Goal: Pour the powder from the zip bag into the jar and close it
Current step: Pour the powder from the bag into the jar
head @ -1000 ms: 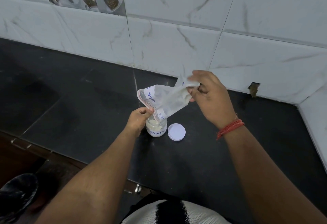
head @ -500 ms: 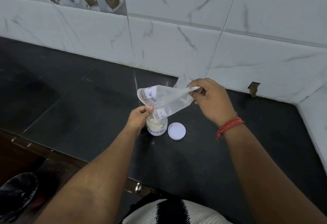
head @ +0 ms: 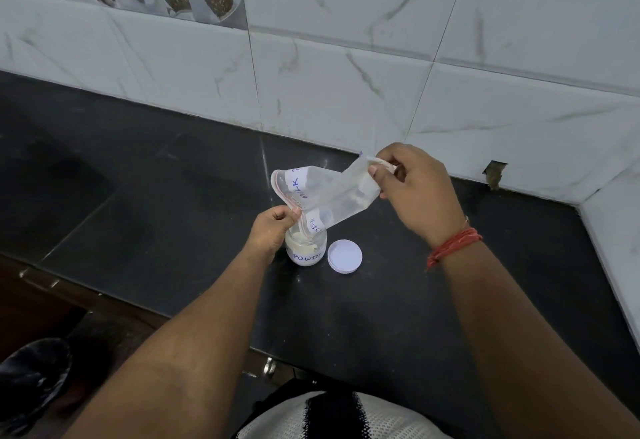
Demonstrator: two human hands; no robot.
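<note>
We hold the zip bag tilted above the jar, which stands on the dark tabletop. Our left hand pinches the bag's open mouth over the jar with curled fingers; our right hand pinches its raised bottom corner. The white lid lies just beside the jar.

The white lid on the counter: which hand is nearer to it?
Left. The left hand pinches the zip bag mouth over the jar, which stands just left of the lid. The right hand holds the bag's bottom, raised above and behind the lid.
</note>
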